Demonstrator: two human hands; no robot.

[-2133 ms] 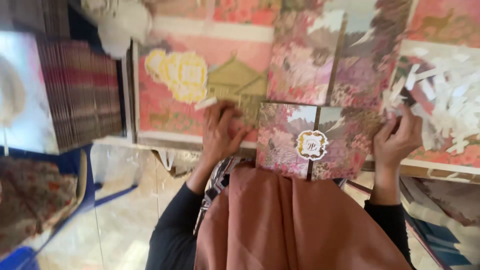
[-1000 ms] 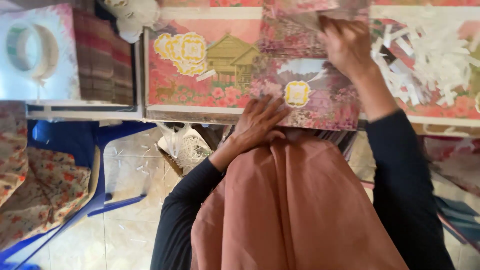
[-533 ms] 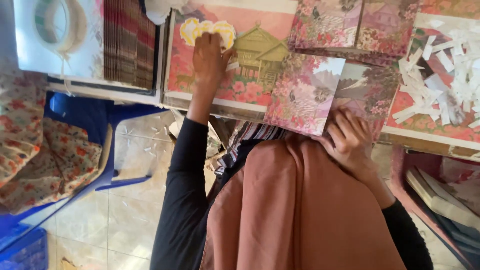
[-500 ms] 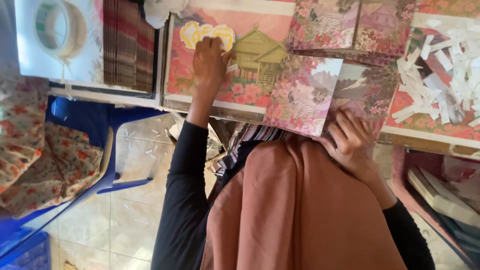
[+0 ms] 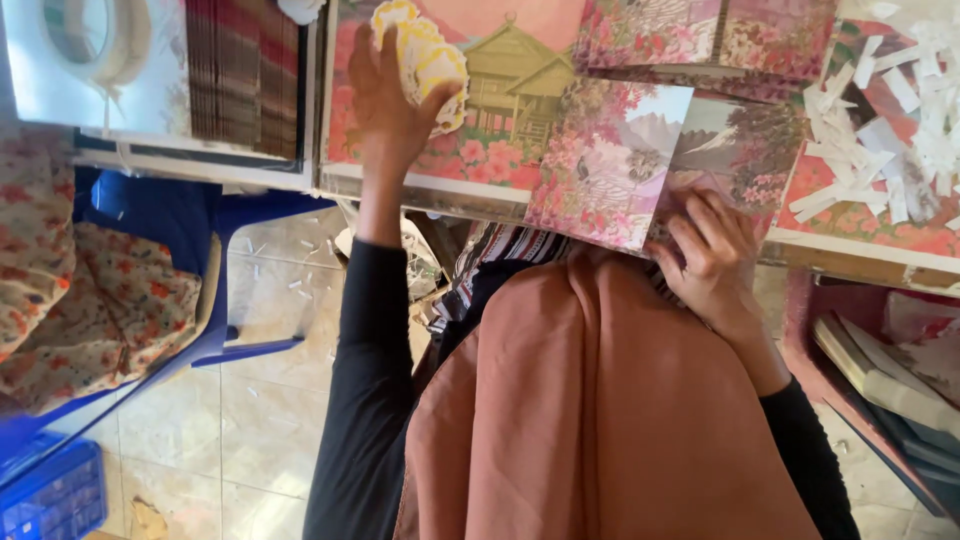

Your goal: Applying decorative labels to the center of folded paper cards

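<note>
My left hand (image 5: 388, 100) reaches forward over the table and grips a sheet of yellow and white round stickers (image 5: 432, 55) at its near edge. My right hand (image 5: 708, 250) rests on the near corner of a folded floral card (image 5: 620, 160) that lies at the table's front edge, partly over my lap. Under both lies a large pink printed sheet with a house picture (image 5: 500, 90). A stack of more floral cards (image 5: 700, 35) sits just beyond the folded one.
A roll of tape (image 5: 95, 35) lies on a white box at the left, beside a stack of dark striped cards (image 5: 240, 75). White paper strips (image 5: 900, 110) are heaped at the right. A blue plastic chair (image 5: 170, 230) stands at the left, books (image 5: 880, 370) low at the right.
My left hand has gone from the card's edge forward to the yellow stickers and taken hold of them. My right hand came back from the far stack to the near card's corner.
</note>
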